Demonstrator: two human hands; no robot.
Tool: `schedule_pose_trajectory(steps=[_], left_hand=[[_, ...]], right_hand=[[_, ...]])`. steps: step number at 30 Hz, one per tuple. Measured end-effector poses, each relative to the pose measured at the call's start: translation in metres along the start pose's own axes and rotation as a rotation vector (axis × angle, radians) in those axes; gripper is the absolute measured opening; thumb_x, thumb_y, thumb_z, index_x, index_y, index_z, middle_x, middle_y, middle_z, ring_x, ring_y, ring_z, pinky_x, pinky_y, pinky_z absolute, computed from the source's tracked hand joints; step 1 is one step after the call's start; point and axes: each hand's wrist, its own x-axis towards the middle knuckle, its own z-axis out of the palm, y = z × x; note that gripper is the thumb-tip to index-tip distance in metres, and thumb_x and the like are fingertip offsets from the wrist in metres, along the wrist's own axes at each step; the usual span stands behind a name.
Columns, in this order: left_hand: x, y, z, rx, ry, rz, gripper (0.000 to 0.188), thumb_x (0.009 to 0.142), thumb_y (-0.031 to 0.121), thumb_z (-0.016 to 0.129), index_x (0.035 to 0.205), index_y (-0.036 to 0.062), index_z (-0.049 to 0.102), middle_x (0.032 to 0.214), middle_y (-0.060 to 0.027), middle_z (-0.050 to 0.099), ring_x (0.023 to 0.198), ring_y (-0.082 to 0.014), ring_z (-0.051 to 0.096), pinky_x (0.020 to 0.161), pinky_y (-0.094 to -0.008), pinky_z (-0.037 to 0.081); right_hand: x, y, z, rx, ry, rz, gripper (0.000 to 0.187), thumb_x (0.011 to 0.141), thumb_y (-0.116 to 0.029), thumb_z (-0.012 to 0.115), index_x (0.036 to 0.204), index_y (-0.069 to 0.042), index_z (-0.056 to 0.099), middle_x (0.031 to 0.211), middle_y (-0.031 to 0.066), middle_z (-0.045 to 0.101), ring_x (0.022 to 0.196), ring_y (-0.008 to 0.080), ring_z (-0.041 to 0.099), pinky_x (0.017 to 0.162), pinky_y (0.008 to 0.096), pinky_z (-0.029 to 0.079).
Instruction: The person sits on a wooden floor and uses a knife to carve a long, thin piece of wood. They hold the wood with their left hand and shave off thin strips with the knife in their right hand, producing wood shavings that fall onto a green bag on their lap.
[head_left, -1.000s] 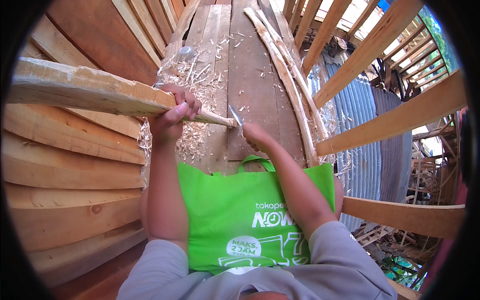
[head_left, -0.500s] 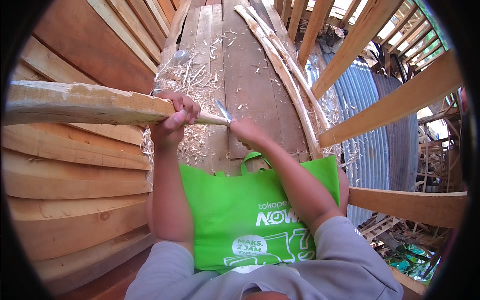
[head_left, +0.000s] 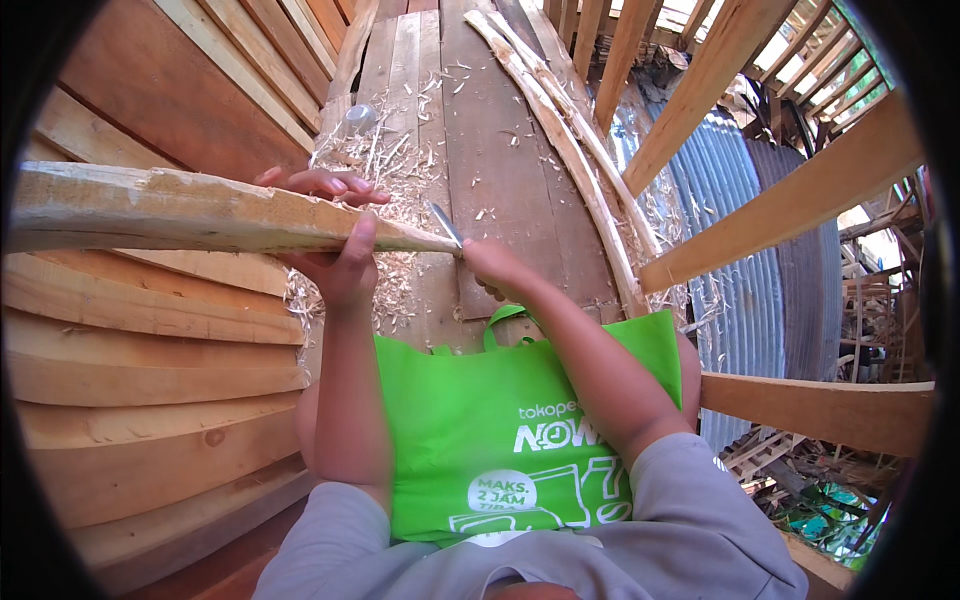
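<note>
Plank wall (head_left: 150, 365) lines left side; floor (head_left: 490, 150) runs ahead; slats (head_left: 780, 235) at right stand before corrugated sheets (head_left: 735, 190); green bag (head_left: 440, 420) spreads beneath right forearm (head_left: 585, 350); timber (head_left: 180, 205) crosses before wall, tapered end near right hand (head_left: 490, 265); two peeled poles (head_left: 583, 172) lie along floor near slats; left hand (head_left: 350, 270) at timber, fingers straight, lifted above it, thumb against near side, palm partly hidden; right hand's fingers closed round knife (head_left: 446, 224), handle hidden, blade at timber's tip; cup (head_left: 360, 119) beside shavings (head_left: 405, 170), beyond timber.

Plank floor (head_left: 490, 150), board wall (head_left: 150, 380) (left); railing (head_left: 780, 218)
</note>
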Motion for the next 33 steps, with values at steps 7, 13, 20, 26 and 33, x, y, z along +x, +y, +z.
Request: schedule_pose_trajectory(steps=[7, 13, 20, 26, 33], left_hand=[[0.002, 0.017, -0.011, 0.056, 0.244, -0.258, 0.019, 0.079, 0.007, 0.061, 0.092, 0.0091, 0.047, 0.070, -0.0013, 0.046, 0.064, -0.0137, 0.052, 0.058, -0.0282, 0.046], [0.009, 0.007, -0.028, -0.190, 0.172, -0.274, 0.018, 0.077, 0.004, 0.057, 0.086, 0.0086, 0.042, 0.068, -0.0030, 0.041, 0.055, -0.0126, 0.043, 0.054, -0.0258, 0.044], [0.006, 0.009, -0.027, -0.074, 0.285, -0.213, 0.014, 0.078, 0.007, 0.056, 0.082, 0.0114, 0.044, 0.066, -0.0010, 0.043, 0.053, -0.0124, 0.045, 0.054, -0.0263, 0.041], [0.000, 0.008, -0.020, -0.014, 0.240, -0.199, 0.014, 0.077, 0.006, 0.056, 0.084, 0.0093, 0.045, 0.067, -0.0017, 0.043, 0.053, -0.0118, 0.044, 0.052, -0.0265, 0.041], [0.005, 0.010, -0.012, 0.038, 0.394, -0.190, 0.018, 0.075, 0.005, 0.059, 0.084, 0.0080, 0.044, 0.069, -0.0022, 0.043, 0.054, -0.0115, 0.046, 0.051, -0.0252, 0.044]], right_hand=[[-0.011, -0.003, 0.003, 0.010, -0.047, 0.060, 0.032, 0.099, -0.033, 0.035, 0.084, -0.007, 0.047, 0.061, 0.0014, 0.042, 0.050, 0.0126, 0.039, 0.043, 0.0328, 0.032], [-0.021, -0.020, 0.018, -0.018, -0.060, 0.035, 0.036, 0.099, -0.035, 0.035, 0.093, -0.005, 0.055, 0.069, 0.0041, 0.048, 0.056, 0.0150, 0.044, 0.052, 0.0382, 0.040], [-0.019, -0.006, 0.025, -0.089, 0.092, -0.088, 0.025, 0.094, -0.026, 0.038, 0.087, -0.005, 0.051, 0.067, 0.0046, 0.045, 0.057, 0.0145, 0.044, 0.047, 0.0355, 0.035], [-0.052, -0.035, 0.029, 0.038, -0.164, 0.011, 0.029, 0.097, -0.029, 0.035, 0.094, -0.004, 0.050, 0.068, 0.0032, 0.046, 0.053, 0.0137, 0.041, 0.045, 0.0341, 0.035], [-0.047, -0.032, 0.029, -0.043, 0.021, 0.009, 0.031, 0.095, -0.023, 0.036, 0.101, 0.000, 0.055, 0.074, 0.0062, 0.053, 0.059, 0.0172, 0.051, 0.048, 0.0358, 0.042]])
